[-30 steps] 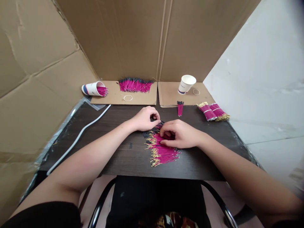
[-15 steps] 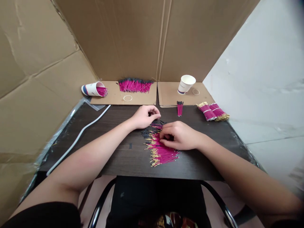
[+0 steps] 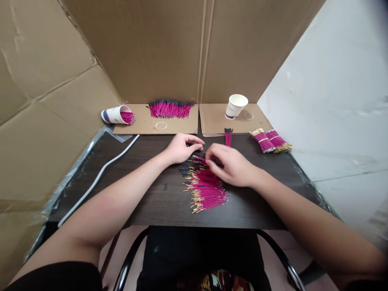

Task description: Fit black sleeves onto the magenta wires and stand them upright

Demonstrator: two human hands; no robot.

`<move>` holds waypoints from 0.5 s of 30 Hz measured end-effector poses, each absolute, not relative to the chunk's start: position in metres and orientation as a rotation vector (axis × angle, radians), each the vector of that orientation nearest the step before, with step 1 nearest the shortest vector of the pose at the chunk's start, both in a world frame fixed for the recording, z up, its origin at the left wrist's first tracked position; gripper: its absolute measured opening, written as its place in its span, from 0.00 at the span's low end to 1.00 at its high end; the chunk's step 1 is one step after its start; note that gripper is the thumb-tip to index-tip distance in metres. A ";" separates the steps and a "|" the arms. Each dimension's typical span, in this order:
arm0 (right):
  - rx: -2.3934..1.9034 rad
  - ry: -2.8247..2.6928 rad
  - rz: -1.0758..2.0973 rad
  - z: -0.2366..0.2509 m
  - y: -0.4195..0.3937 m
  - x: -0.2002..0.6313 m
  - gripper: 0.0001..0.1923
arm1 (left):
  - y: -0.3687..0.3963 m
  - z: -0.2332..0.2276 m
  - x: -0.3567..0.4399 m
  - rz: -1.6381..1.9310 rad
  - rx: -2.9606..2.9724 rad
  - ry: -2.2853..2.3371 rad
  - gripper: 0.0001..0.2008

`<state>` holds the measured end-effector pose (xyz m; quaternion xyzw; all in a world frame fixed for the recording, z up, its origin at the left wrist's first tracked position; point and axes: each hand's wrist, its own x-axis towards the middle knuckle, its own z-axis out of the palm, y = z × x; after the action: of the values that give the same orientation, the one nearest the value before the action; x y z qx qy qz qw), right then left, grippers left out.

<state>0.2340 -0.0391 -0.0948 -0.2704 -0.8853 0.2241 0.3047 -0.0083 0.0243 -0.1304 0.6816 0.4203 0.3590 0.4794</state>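
Note:
A spread of thin magenta wires [image 3: 209, 190] with gold tips on one side and silver ends on the other lies on the dark table. Small black sleeves [image 3: 184, 169] are scattered by its upper left edge. My left hand [image 3: 182, 148] rests beyond the pile, thumb and fingers curled close together; whatever they hold, if anything, is too small to tell. Over the pile's upper right part is my right hand [image 3: 232, 165], its fingers bent in toward the thumb and their tips partly hidden. A small group of black-capped magenta wires [image 3: 228, 137] lies behind my right hand.
Black-capped wires [image 3: 171, 109] line the back cardboard [image 3: 130, 128]. A tipped paper cup [image 3: 112, 115] holds wires; another cup [image 3: 235, 108] stands upright. Rubber bands [image 3: 161, 125] lie nearby. Banded wire bundles [image 3: 269, 140] sit right. A white cable [image 3: 100, 178] crosses the left side.
My right hand has moved up and slightly right, away from the middle of the wire pile toward its upper edge. My left hand has stayed almost in place.

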 end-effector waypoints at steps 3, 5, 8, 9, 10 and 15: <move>-0.850 -2.171 0.619 -0.101 -0.029 0.238 0.06 | 0.025 -0.132 -0.008 0.910 1.669 1.037 0.09; -0.933 -2.020 0.700 -0.108 -0.021 0.240 0.07 | 0.025 -0.133 -0.008 0.929 1.648 1.035 0.10; -1.022 -1.830 0.827 -0.121 -0.012 0.242 0.13 | 0.025 -0.132 -0.008 0.944 1.623 1.033 0.11; -1.046 -1.803 0.829 -0.125 -0.010 0.242 0.15 | 0.025 -0.132 -0.009 0.947 1.623 1.039 0.12; -1.070 -1.795 0.818 -0.127 -0.008 0.242 0.16 | 0.025 -0.132 -0.009 0.949 1.626 1.047 0.12; -1.161 -1.769 0.767 -0.129 -0.005 0.240 0.15 | 0.025 -0.131 -0.008 0.956 1.654 1.107 0.11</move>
<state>0.2402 -0.0051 -0.1293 -0.4655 -0.7093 0.3076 0.4307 -0.0081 0.0252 -0.1314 0.6691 0.4476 0.3867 0.4499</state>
